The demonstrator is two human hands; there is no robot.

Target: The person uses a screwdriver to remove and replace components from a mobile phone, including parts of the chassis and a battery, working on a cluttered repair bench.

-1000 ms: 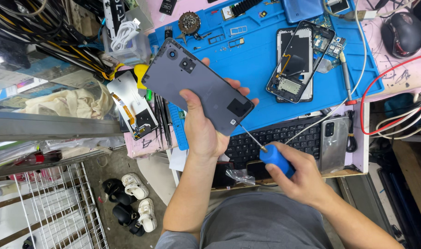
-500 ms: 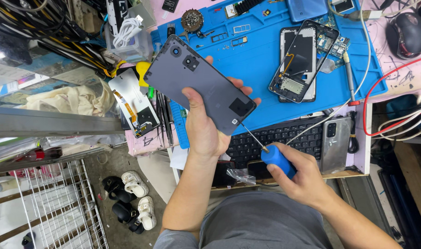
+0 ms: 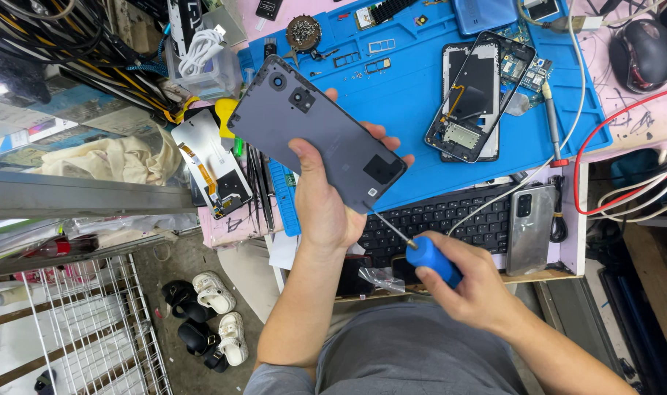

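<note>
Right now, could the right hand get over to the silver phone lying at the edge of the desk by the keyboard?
Probably yes. The right hand is busy gripping the blue-handled screwdriver, but the silver phone lies face down just beside it, with nothing on top and only a thin white cable nearby.

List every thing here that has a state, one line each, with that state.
Grey phone: back up, held above the bench in the left hand.
Blue-handled screwdriver: held in the right hand, tip at the grey phone's lower corner.
Opened phone: back cover off, insides exposed, lying on the blue mat.
Silver phone: closed, back up, lying beside the keyboard.
</note>
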